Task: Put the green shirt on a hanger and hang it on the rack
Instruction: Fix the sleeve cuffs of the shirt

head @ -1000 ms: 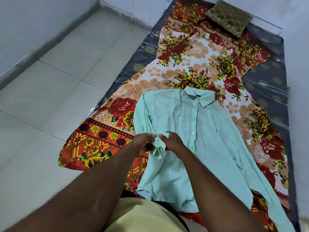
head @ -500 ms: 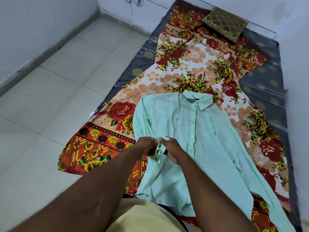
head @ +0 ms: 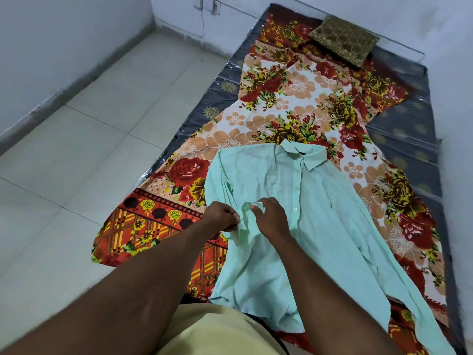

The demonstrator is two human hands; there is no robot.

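The pale mint-green button-front shirt (head: 320,201) lies flat, front up, on a red, orange and cream floral bedsheet (head: 289,98), collar pointing away from the person and hem nearest the body. The sheet covers part of a low grey plastic-wrapped mattress (head: 409,149) on the floor; bare grey margin shows along the mattress's left edge and on its right side. The left hand (head: 222,217) pinches a raised fold of the shirt's front panel, fingers (head: 234,221) clenched on the cloth. The right hand (head: 268,216) grips the same fold just beside it, thumb on top. The shirt's right sleeve trails toward the lower right corner. A brown patterned cushion (head: 344,39) rests at the far end. Open pale tiled floor (head: 89,149) extends left to the wall.
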